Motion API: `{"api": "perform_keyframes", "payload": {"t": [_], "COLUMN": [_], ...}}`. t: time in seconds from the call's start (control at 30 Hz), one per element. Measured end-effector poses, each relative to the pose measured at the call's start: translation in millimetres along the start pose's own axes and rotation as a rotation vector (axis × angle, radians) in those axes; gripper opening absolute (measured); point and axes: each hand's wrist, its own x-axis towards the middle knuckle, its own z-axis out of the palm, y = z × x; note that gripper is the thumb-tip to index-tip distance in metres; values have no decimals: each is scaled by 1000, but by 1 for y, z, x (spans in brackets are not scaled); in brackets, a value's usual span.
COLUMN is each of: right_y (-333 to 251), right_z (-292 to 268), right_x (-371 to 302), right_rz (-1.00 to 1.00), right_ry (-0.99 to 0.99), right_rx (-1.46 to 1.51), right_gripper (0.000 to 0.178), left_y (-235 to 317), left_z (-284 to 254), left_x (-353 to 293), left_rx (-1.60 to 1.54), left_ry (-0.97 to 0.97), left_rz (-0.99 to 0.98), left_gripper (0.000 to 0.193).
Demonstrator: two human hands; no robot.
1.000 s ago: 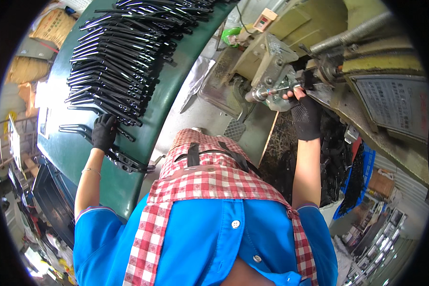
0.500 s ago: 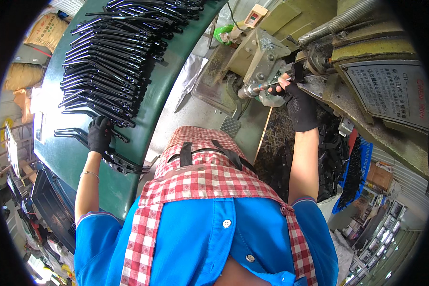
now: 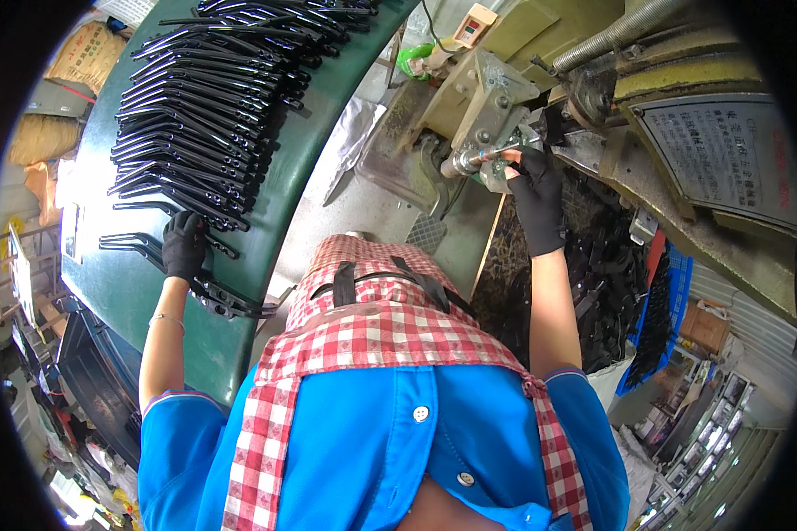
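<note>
On the left, my left hand [image 3: 184, 246], in a black glove, is closed over a bent black metal bar [image 3: 133, 241] on the green tabletop [image 3: 115, 305]. Beyond it, many similar shiny black bars [image 3: 195, 124] lie side by side in a dense row. A few dark metal parts [image 3: 226, 301] rest just below that hand by the table edge. My right hand [image 3: 537, 199], gloved with bare fingertips, reaches to a metal machine spindle [image 3: 460, 164]. Its fingers are pinched together near the spindle's tip; whatever they hold is too small to make out.
An old green machine [image 3: 717, 97] with a metal nameplate [image 3: 717, 159] fills the upper right. Below my right forearm a bin of black parts [image 3: 607, 292] stands beside a blue crate [image 3: 677, 301]. A foot pedal [image 3: 427, 232] sits on the floor between table and machine.
My right hand has shifted slightly left, closer to the spindle, and its fingers have turned. My left hand stays nearly where it was on the bars.
</note>
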Motion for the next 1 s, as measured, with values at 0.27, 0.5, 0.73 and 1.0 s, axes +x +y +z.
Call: {"api": "perform_keyframes", "payload": {"t": [0.27, 0.5, 0.73, 1.0], "right_y": [-23, -37, -44, -35], "right_z": [7, 10, 15, 10], "right_x": [1, 2, 5, 3], "right_rz": [-73, -35, -120, -203], "right_ry": [48, 18, 80, 111], "right_rx": [-70, -71, -330, -349], "right_gripper": [28, 32, 27, 24], "left_y": [-1, -4, 1, 4], "left_z": [7, 15, 17, 16], "left_x": [-2, -2, -2, -2], "left_rx": [-9, -52, -36, -20], "left_ry": [43, 46, 84, 71], "left_rz": [-5, -35, -78, -108], "left_gripper": [30, 28, 26, 23]}}
